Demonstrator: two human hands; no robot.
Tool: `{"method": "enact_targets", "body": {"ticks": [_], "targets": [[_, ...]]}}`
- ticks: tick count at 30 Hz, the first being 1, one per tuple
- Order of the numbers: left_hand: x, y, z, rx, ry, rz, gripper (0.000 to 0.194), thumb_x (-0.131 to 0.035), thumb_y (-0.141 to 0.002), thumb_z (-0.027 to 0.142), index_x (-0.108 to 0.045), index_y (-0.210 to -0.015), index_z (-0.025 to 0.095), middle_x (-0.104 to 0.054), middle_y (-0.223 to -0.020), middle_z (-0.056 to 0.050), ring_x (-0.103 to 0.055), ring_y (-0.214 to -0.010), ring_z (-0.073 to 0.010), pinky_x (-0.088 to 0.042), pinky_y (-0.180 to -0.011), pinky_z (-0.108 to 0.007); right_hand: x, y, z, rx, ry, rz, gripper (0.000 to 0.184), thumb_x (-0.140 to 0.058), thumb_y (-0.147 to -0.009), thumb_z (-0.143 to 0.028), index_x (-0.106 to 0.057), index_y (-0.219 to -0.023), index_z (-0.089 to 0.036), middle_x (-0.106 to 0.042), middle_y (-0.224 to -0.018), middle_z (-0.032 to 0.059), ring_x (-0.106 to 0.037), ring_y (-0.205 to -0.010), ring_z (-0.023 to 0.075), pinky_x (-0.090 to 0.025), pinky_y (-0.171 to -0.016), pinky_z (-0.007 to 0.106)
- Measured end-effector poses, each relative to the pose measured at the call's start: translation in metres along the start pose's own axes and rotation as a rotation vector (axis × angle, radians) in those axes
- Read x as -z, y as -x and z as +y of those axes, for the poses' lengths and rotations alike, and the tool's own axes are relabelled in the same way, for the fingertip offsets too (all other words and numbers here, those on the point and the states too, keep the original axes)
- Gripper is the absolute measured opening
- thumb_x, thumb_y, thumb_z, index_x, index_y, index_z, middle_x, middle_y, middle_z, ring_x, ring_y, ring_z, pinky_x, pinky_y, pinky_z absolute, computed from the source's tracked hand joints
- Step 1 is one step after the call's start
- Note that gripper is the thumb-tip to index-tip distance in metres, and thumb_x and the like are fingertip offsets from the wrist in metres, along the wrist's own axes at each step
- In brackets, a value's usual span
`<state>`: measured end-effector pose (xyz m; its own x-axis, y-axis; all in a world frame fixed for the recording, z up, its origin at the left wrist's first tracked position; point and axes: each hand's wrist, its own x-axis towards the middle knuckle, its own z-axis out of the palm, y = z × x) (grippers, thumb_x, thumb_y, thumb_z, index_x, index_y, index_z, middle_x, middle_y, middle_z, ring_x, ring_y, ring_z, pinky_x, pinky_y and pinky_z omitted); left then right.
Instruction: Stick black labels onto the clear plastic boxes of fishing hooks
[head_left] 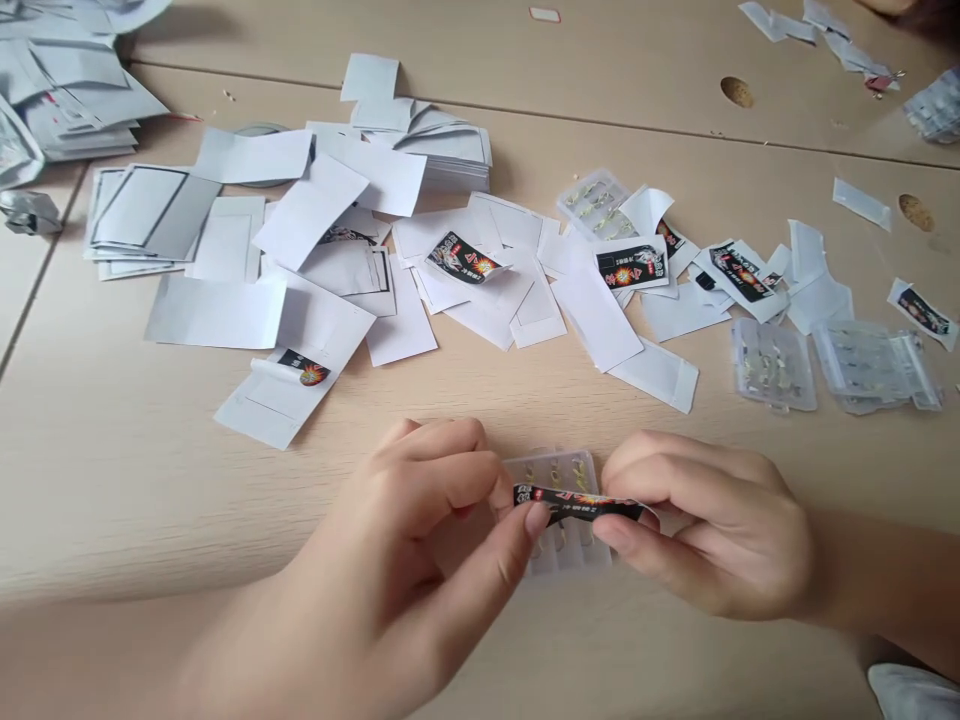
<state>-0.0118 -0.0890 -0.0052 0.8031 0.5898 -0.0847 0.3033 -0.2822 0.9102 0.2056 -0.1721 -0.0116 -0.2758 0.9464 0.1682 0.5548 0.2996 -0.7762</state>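
Note:
Between my two hands a black sticker label (576,503) with white lettering and an orange burst is stretched, slightly bent. My left hand (427,540) pinches its left end between thumb and fingers. The right end is pinched by my right hand (705,525). Directly beneath the label lies a clear plastic box (555,465) of fishing hooks, sorted in small compartments, on the wooden table (360,620). The label and my fingers cover part of the box, and I cannot tell whether the label touches its lid.
White backing papers (330,300) lie scattered beyond my hands, some with black labels (465,258) on them. More hook boxes (772,362) sit at the right, another box (592,200) further back. Stacked sheets (67,90) fill the far left. A round hole (737,92) pierces the table.

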Motion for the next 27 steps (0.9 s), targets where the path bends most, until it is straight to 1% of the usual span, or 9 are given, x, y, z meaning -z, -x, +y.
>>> {"method": "enact_targets", "body": {"ticks": [3, 6, 8, 10, 12, 13, 16, 21, 27], "targets": [[-0.004, 0.01, -0.003, 0.043, -0.008, -0.014, 0.02, -0.049, -0.093, 0.02, -0.055, -0.074, 0.019, -0.051, -0.07, 0.001, -0.051, -0.067, -0.0095, -0.046, -0.061, -0.024, 0.005, 0.003, 0.0, -0.01, -0.014, -0.067, 0.008, -0.048, -0.089, -0.012, -0.052, -0.084, -0.018, -0.056, -0.066, 0.0023, -0.052, -0.058, 0.0103, -0.042, -0.05, 0.022], [-0.006, 0.015, -0.004, 0.052, -0.045, -0.007, 0.011, -0.051, -0.092, 0.023, -0.059, -0.085, 0.022, -0.056, -0.078, -0.001, -0.053, -0.072, -0.0119, -0.047, -0.06, -0.025, 0.008, 0.006, -0.001, -0.028, -0.005, -0.124, 0.009, -0.047, -0.089, -0.011, -0.051, -0.085, -0.017, -0.055, -0.066, 0.0019, -0.051, -0.058, 0.0101, -0.039, -0.051, 0.023], [-0.007, 0.014, -0.003, 0.021, -0.082, -0.013, 0.011, -0.052, -0.091, 0.023, -0.059, -0.082, 0.024, -0.057, -0.075, 0.0, -0.054, -0.071, -0.013, -0.047, -0.063, -0.028, 0.008, 0.007, -0.001, -0.064, 0.012, -0.152, 0.009, -0.049, -0.089, -0.011, -0.05, -0.083, -0.017, -0.053, -0.065, 0.0006, -0.047, -0.056, 0.0089, -0.036, -0.05, 0.024], [-0.006, 0.009, -0.003, 0.0, -0.122, -0.01, 0.016, -0.053, -0.089, 0.022, -0.057, -0.073, 0.025, -0.054, -0.068, 0.002, -0.053, -0.068, -0.0134, -0.047, -0.069, -0.031, 0.007, 0.006, -0.002, -0.106, 0.032, -0.186, 0.011, -0.049, -0.09, -0.012, -0.05, -0.08, -0.016, -0.05, -0.064, -0.0003, -0.045, -0.054, 0.0079, -0.035, -0.049, 0.024], [-0.006, 0.005, -0.004, 0.006, -0.161, 0.026, 0.02, -0.055, -0.087, 0.022, -0.054, -0.067, 0.024, -0.052, -0.061, 0.004, -0.051, -0.063, -0.0139, -0.046, -0.071, -0.035, 0.007, 0.004, -0.003, -0.131, 0.055, -0.207, 0.013, -0.049, -0.091, -0.013, -0.05, -0.078, -0.016, -0.048, -0.064, -0.0007, -0.044, -0.054, 0.0075, -0.035, -0.049, 0.023], [-0.006, 0.003, -0.005, -0.008, -0.179, 0.057, 0.019, -0.056, -0.085, 0.023, -0.053, -0.066, 0.025, -0.051, -0.059, 0.004, -0.051, -0.061, -0.0145, -0.046, -0.07, -0.037, 0.007, 0.003, -0.004, -0.134, 0.068, -0.213, 0.014, -0.049, -0.091, -0.013, -0.05, -0.078, -0.016, -0.048, -0.064, -0.0007, -0.044, -0.054, 0.0075, -0.035, -0.049, 0.023], [-0.005, 0.0, -0.007, -0.075, -0.213, 0.084, 0.017, -0.058, -0.082, 0.023, -0.052, -0.065, 0.026, -0.05, -0.055, 0.005, -0.049, -0.057, -0.0155, -0.042, -0.065, -0.038, 0.008, 0.0, -0.005, -0.118, 0.11, -0.224, 0.014, -0.048, -0.091, -0.013, -0.049, -0.077, -0.016, -0.046, -0.063, -0.0011, -0.042, -0.052, 0.0074, -0.034, -0.047, 0.024], [-0.005, -0.003, -0.007, -0.072, -0.217, 0.063, 0.029, -0.053, -0.088, 0.021, -0.047, -0.06, 0.023, -0.048, -0.053, 0.004, -0.046, -0.054, -0.0138, -0.036, -0.059, -0.035, 0.006, 0.0, -0.007, -0.126, 0.218, -0.178, 0.022, -0.051, -0.091, -0.017, -0.046, -0.07, -0.018, -0.042, -0.058, -0.0018, -0.039, -0.049, 0.0077, -0.033, -0.046, 0.026], [-0.01, -0.008, -0.008, -0.097, -0.321, 0.16, 0.033, -0.052, -0.089, 0.029, -0.049, -0.056, 0.024, -0.047, -0.054, 0.005, -0.045, -0.053, -0.0117, -0.03, -0.06, -0.037, 0.0, -0.007, -0.011, -0.28, 0.25, -0.06, 0.03, -0.058, -0.091, -0.026, -0.047, -0.063, -0.019, -0.04, -0.048, -0.0034, -0.037, -0.04, 0.0058, -0.031, -0.042, 0.024]]}}
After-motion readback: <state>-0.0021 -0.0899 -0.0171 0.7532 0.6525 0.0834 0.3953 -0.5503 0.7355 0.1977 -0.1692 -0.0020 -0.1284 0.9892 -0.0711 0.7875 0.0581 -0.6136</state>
